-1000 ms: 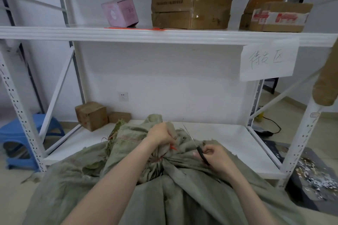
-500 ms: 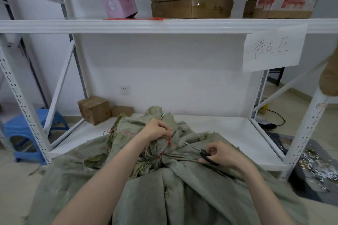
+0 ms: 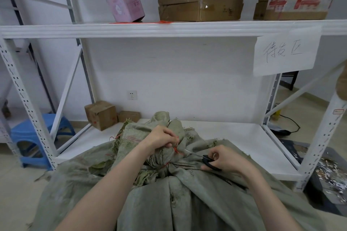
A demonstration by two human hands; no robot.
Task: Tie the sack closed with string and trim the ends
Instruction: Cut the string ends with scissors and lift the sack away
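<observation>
Scissors (image 3: 206,158) flatter than before, tips at red string (image 3: 176,149); paper sign (image 3: 285,54) "待发区".

From here I count one grey-green woven sack (image 3: 187,202), one pair of black-handled scissors (image 3: 210,162), and two bare hands, left hand (image 3: 161,138) and right hand (image 3: 225,159). Thin red string (image 3: 176,149): two lengths in sight. Upper white metal shelf (image 3: 187,30): one pink cardboard box (image 3: 125,6), three brown cardboard cartons (image 3: 201,0). Lower shelf (image 3: 234,137), back left corner: two small brown boxes (image 3: 101,114). One blue plastic stool (image 3: 19,134).
</observation>
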